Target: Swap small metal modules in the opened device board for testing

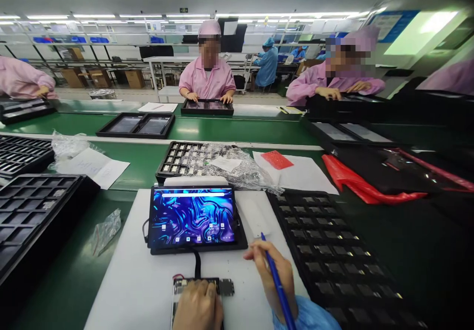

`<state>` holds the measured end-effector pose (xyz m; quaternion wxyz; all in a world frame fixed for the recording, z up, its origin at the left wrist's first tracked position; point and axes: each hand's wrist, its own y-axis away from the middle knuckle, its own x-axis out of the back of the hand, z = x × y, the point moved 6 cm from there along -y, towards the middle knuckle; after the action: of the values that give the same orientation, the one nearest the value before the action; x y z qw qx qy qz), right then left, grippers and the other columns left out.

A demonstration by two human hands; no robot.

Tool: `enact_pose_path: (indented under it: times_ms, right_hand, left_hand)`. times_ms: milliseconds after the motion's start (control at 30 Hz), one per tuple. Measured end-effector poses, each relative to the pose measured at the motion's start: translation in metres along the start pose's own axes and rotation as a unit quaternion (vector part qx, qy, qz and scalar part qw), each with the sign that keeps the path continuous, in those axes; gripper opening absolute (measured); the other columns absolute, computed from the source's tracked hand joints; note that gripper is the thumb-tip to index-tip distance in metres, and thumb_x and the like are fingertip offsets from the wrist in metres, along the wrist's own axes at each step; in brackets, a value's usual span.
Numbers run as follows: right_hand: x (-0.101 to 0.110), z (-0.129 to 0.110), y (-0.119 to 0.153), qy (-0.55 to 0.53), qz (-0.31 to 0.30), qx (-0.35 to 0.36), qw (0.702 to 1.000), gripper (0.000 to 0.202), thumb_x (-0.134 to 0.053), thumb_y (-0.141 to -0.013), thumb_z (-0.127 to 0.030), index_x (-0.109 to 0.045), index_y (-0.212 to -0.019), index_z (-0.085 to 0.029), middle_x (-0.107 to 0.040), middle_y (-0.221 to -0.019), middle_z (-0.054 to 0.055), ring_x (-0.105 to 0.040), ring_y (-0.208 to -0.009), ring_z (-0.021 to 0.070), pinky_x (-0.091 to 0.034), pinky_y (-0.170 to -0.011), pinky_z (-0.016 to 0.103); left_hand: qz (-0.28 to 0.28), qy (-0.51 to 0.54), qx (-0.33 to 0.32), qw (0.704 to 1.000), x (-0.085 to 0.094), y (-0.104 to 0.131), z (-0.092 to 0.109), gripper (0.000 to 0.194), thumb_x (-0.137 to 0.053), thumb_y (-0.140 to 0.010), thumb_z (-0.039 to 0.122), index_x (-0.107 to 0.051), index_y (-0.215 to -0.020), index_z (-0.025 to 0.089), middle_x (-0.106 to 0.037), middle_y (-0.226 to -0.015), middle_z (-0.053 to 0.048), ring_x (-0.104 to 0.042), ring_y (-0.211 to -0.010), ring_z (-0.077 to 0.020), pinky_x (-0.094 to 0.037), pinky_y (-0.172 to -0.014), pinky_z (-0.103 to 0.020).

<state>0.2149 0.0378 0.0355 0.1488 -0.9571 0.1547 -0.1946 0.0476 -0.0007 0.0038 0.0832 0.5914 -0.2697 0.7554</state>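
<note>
My left hand [198, 306] rests with bent, closed fingers on an opened electronic device [180, 286] with exposed circuitry, at the bottom of the view. Its fingertips and much of the device are hidden. A small dark board [226, 287] sticks out at the device's right side. From its top a black ribbon cable [197, 265] runs up to a lit tablet screen [192, 217] with a blue and purple wallpaper, propped at a tilt. To the right, my right hand [276, 271] is closed around a slim blue pen-like tool [277, 283], tip pointing up and away from the device.
A white mat [122, 280] lies beneath the work. Black trays of small parts stand right [333, 251], left [33, 211] and behind the screen [177, 160], the last partly under bubble wrap [237, 167]. A red plastic bag [355, 182] lies right. Co-workers in pink sit across the green bench [207, 128].
</note>
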Motion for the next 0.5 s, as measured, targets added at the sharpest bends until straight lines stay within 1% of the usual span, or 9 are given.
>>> enact_pose_path:
  times_ms: [67, 100, 167, 233, 300, 367, 433, 500]
  right_hand:
    - [-0.010, -0.009, 0.010, 0.026, -0.083, 0.050, 0.995, 0.007, -0.053, -0.084, -0.022, -0.060, -0.085, -0.021, -0.070, -0.069, 0.001, -0.068, -0.062, 0.0175, -0.055, -0.060, 0.025]
    - [-0.015, -0.012, 0.016, 0.044, -0.124, 0.072, 0.989, 0.009, -0.057, -0.081, -0.018, -0.061, -0.088, -0.022, -0.071, -0.075, 0.002, -0.069, -0.068, 0.0187, -0.056, -0.063, 0.026]
    - [-0.024, -0.014, 0.028, 0.082, -0.194, 0.103, 0.972, 0.025, -0.062, -0.074, -0.012, -0.063, -0.096, -0.023, -0.072, -0.087, 0.004, -0.069, -0.081, 0.0219, -0.058, -0.072, 0.029]
    - [-0.030, -0.012, 0.039, 0.109, -0.242, 0.124, 0.956, 0.037, -0.066, -0.070, -0.008, -0.062, -0.103, -0.025, -0.072, -0.098, 0.005, -0.067, -0.093, 0.0252, -0.057, -0.079, 0.033]
    - [-0.032, -0.008, 0.046, 0.118, -0.261, 0.136, 0.948, 0.040, -0.066, -0.070, -0.006, -0.063, -0.104, -0.025, -0.072, -0.103, 0.006, -0.064, -0.099, 0.0267, -0.056, -0.083, 0.035]
    - [-0.031, -0.004, 0.047, 0.115, -0.254, 0.133, 0.951, 0.036, -0.064, -0.073, -0.006, -0.063, -0.104, -0.025, -0.072, -0.101, 0.007, -0.064, -0.100, 0.0264, -0.056, -0.084, 0.035]
    - [-0.027, 0.001, 0.047, 0.109, -0.241, 0.122, 0.957, 0.032, -0.060, -0.077, -0.007, -0.064, -0.103, -0.025, -0.072, -0.097, 0.007, -0.065, -0.096, 0.0251, -0.057, -0.081, 0.034]
    - [-0.023, 0.003, 0.046, 0.102, -0.232, 0.113, 0.961, 0.027, -0.059, -0.079, -0.009, -0.066, -0.100, -0.026, -0.071, -0.092, 0.007, -0.067, -0.091, 0.0245, -0.057, -0.077, 0.034]
  left_hand:
    - [-0.007, 0.028, 0.002, 1.000, -0.001, 0.003, -0.003, 0.019, -0.047, -0.069, 0.002, -0.056, -0.068, 0.019, -0.061, -0.062, -0.002, -0.061, -0.056, -0.0201, -0.050, -0.052, -0.030]
    - [-0.008, 0.045, -0.001, 0.999, -0.001, 0.004, -0.005, 0.020, -0.045, -0.071, 0.002, -0.055, -0.070, 0.019, -0.061, -0.063, -0.002, -0.061, -0.056, -0.0202, -0.051, -0.052, -0.031]
    - [-0.001, 0.079, -0.009, 0.997, -0.001, 0.008, -0.007, 0.020, -0.042, -0.076, 0.004, -0.054, -0.074, 0.019, -0.062, -0.065, -0.002, -0.062, -0.057, -0.0196, -0.051, -0.053, -0.030]
    - [0.018, 0.115, -0.022, 0.993, 0.000, 0.012, -0.010, 0.018, -0.041, -0.082, 0.007, -0.053, -0.079, 0.020, -0.062, -0.067, -0.002, -0.063, -0.058, -0.0185, -0.052, -0.054, -0.028]
    - [0.032, 0.148, -0.032, 0.988, 0.003, 0.015, -0.012, 0.017, -0.039, -0.087, 0.011, -0.053, -0.082, 0.020, -0.062, -0.068, -0.002, -0.063, -0.058, -0.0171, -0.052, -0.053, -0.026]
    - [0.035, 0.174, -0.032, 0.984, 0.006, 0.018, -0.015, 0.019, -0.037, -0.089, 0.012, -0.053, -0.084, 0.020, -0.062, -0.068, -0.002, -0.063, -0.057, -0.0160, -0.053, -0.053, -0.024]
    - [0.030, 0.196, -0.024, 0.980, 0.010, 0.018, -0.017, 0.020, -0.036, -0.091, 0.013, -0.053, -0.086, 0.020, -0.062, -0.069, -0.002, -0.064, -0.058, -0.0156, -0.053, -0.054, -0.023]
    - [0.029, 0.220, -0.020, 0.975, 0.014, 0.018, -0.019, 0.018, -0.037, -0.092, 0.013, -0.054, -0.091, 0.019, -0.064, -0.073, -0.003, -0.065, -0.062, -0.0152, -0.055, -0.058, -0.023]
